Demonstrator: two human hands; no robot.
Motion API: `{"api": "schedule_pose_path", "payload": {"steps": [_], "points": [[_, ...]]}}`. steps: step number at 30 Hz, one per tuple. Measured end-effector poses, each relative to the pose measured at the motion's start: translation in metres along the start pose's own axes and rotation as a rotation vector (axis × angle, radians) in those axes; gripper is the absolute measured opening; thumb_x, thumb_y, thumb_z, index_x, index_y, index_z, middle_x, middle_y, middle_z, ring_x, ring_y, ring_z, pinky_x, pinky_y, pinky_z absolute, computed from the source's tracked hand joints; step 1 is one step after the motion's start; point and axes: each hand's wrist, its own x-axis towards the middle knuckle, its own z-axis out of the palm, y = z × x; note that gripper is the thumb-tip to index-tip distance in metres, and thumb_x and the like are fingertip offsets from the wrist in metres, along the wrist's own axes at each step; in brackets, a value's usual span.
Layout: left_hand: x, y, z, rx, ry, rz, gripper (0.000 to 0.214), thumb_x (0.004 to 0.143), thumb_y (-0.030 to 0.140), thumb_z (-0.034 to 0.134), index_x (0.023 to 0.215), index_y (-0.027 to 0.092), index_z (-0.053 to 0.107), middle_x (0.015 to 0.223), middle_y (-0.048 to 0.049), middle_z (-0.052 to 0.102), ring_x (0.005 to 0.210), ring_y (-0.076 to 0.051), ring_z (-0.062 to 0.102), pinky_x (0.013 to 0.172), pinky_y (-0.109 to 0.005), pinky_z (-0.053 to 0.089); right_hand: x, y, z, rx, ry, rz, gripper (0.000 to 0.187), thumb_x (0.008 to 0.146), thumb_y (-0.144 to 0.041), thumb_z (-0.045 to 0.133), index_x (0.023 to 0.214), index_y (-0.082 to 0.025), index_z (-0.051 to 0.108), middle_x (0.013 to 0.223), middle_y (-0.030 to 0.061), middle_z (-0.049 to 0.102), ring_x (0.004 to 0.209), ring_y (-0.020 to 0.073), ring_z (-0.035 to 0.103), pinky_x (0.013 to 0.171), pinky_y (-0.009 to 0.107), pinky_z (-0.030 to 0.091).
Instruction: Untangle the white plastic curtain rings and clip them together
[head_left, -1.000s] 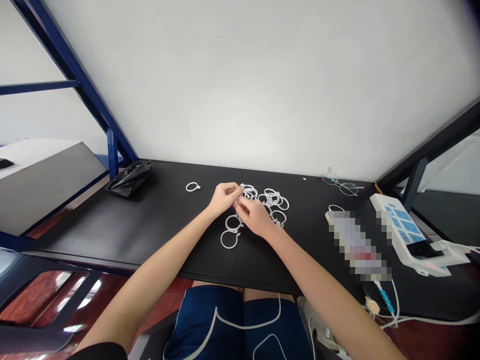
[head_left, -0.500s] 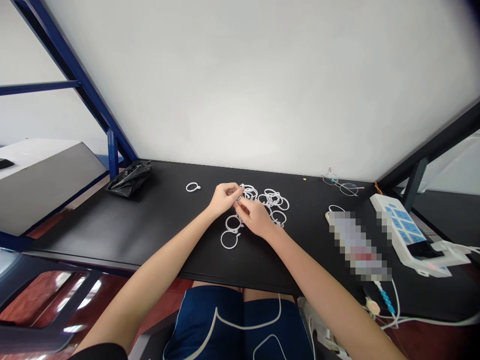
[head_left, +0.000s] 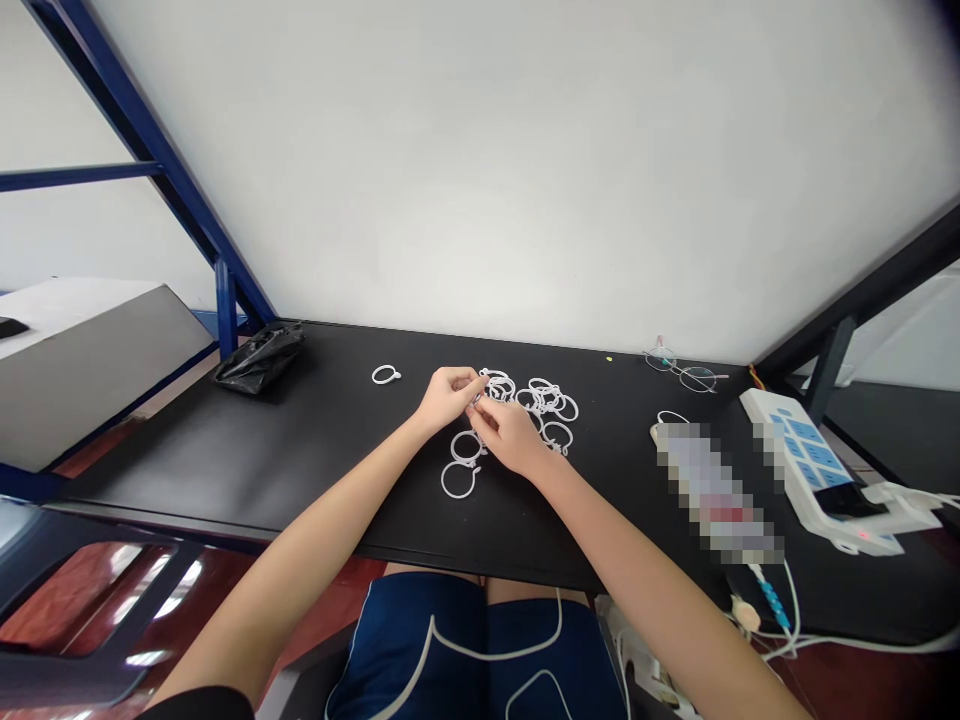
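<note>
My left hand (head_left: 448, 398) and my right hand (head_left: 508, 432) meet over the black table, fingertips pinched close together. Between them shows a small pale bit of a white ring (head_left: 476, 399), mostly hidden by the fingers. Right behind my hands lies a pile of white plastic rings (head_left: 504, 382), each with a small nub on its loop. More rings (head_left: 559, 402) overlap to the right of my right hand. Two loose rings (head_left: 458, 480) lie in front of my hands, towards the table's near edge. A single ring (head_left: 385, 375) lies apart, to the left of my left hand.
A crumpled black plastic bag (head_left: 262, 358) sits at the table's (head_left: 225, 450) back left. At the right are eyeglasses (head_left: 697, 378), a blurred-out phone (head_left: 716, 495) on a cable, and a white power strip (head_left: 814, 465) with plugs. Slanted blue beams (head_left: 161, 165) flank the left side.
Both hands stay in nearly the same place, with only a slight shift of the fingers. The rings on the table have not moved.
</note>
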Motion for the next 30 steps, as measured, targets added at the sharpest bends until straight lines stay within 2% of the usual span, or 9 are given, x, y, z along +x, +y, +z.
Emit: {"api": "schedule_pose_path", "payload": {"steps": [30], "points": [[-0.0011, 0.0017, 0.0008, -0.052, -0.014, -0.044, 0.037, 0.081, 0.042, 0.063, 0.058, 0.014, 0.054, 0.044, 0.0043, 0.046, 0.036, -0.006, 0.041, 0.036, -0.018, 0.03, -0.0002, 0.0002, -0.0001, 0.006, 0.0, 0.01, 0.031, 0.092, -0.024, 0.045, 0.064, -0.021, 0.034, 0.048, -0.0068, 0.037, 0.043, 0.0091, 0.034, 0.05, 0.024, 0.026]]}}
